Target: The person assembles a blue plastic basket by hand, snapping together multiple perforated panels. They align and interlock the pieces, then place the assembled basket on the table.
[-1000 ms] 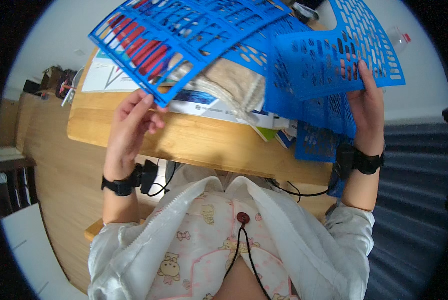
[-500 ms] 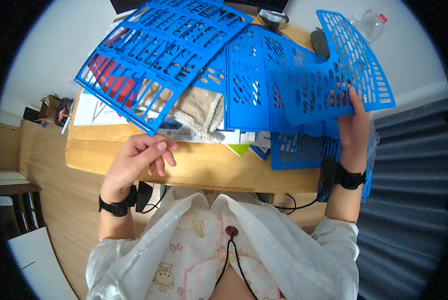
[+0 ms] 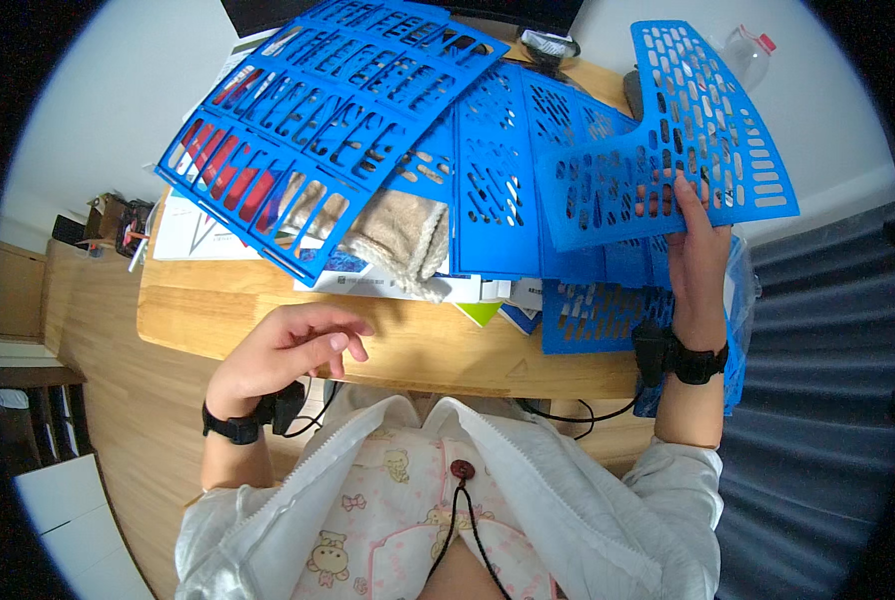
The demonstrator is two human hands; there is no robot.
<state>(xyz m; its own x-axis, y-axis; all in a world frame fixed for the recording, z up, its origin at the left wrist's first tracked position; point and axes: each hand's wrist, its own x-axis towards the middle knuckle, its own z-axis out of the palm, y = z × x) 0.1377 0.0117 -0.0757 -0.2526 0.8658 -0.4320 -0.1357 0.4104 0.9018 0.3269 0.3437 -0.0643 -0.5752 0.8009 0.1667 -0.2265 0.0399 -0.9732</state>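
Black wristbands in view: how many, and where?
2. One wristband is on the wrist of the empty left hand; the other wristband is on the right hand's wrist, that hand holding an L-shaped blue panel. Sleeves could hide more.

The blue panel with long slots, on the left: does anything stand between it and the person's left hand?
Nothing visible does. The left hand is empty, just below the lower corner of the slotted blue panel in the picture, with wooden tabletop showing in the gap.
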